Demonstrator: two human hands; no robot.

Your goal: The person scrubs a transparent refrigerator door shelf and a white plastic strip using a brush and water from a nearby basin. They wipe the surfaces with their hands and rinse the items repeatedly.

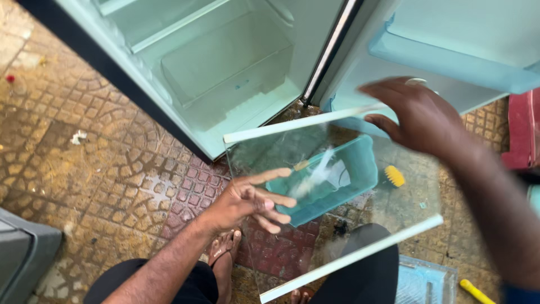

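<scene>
Glass fridge shelf (360, 225) held tilted between both hands, in front of the open refrigerator (225, 73).

Left hand (247, 200): fingers spread open, flat against the shelf's left part, supporting it rather than clasping; fingertips (284, 172) extend onto the glass. Right hand (419, 115): curled over the far white-trimmed edge at the upper right; whether it is clamped shut cannot be told, as motion blur obscures the fingers. Seen through the glass, below the left fingertips: a teal plastic bin (332, 177); right of that, a yellow brush (395, 176) on the paved floor (101, 157). Refrigerator door (450, 50) stands open just behind the right hand.
</scene>
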